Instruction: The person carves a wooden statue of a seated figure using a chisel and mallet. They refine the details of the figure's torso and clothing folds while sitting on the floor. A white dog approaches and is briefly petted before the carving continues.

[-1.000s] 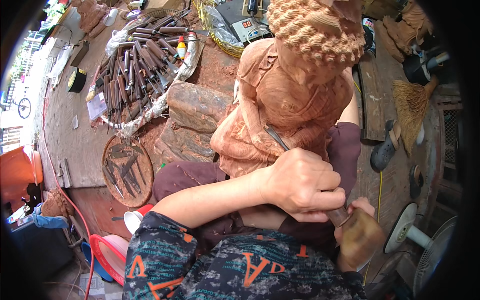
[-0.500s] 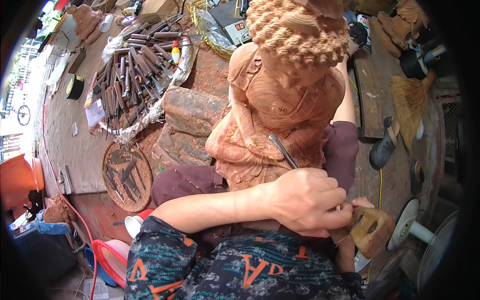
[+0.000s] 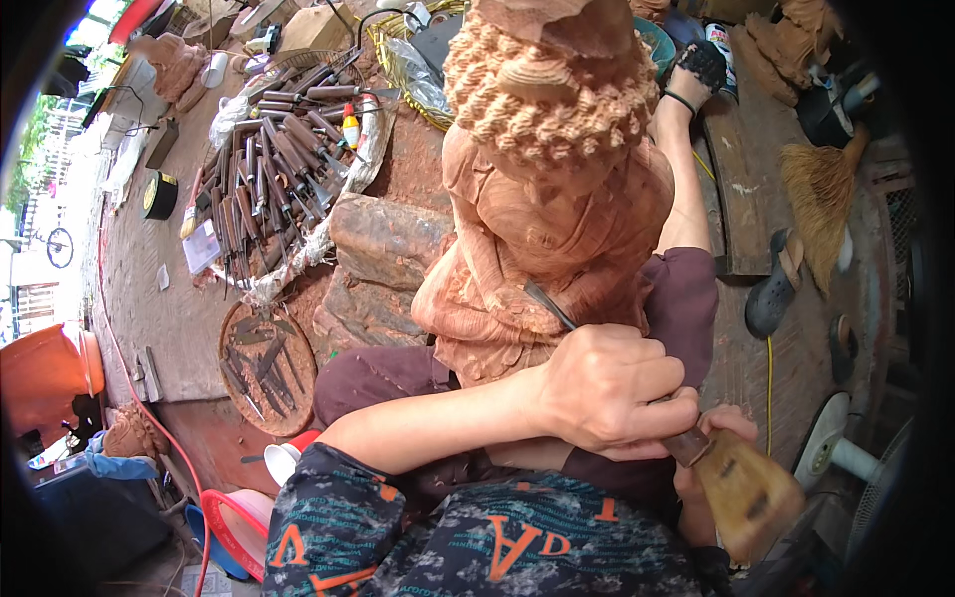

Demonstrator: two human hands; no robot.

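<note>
- Shirt (image 3: pixel 438 552) at the lower edge, cut off there: dark, large orange letters, rows of teal print too small to read.
- Right hand (image 3: pixel 729 422): largely hidden behind a wooden mallet (image 3: pixel 752 495); visible fingers curl in at its narrow end, grasping it. Handle out of sight.
- Mallet face shows two dark hollows; it lies against or just beside the chisel's butt, cannot tell which.
- Left hand (image 3: pixel 615 390): clenched around the chisel (image 3: pixel 550 306), fist covering most of the handle. Brown butt and dark shaft show at either end.
- Chisel tip meets the lap of the carved wooden figure (image 3: pixel 562 234), which sits upright between the person's legs. Head cut off at the upper edge; face mostly hidden by the curls' overhang.
- Oval tray (image 3: pixel 232 390), left: loose dark blades, overlapping, hard to count.
- Fan (image 3: pixel 851 460), right: lost partly in the black rim.
- Beyond: heaped chisels (image 3: pixel 288 149), handles burying blades; small bottle (image 3: pixel 350 129), its label unreadable.
- Far right: can (image 3: pixel 720 50) with bold print, partly covered.
</note>
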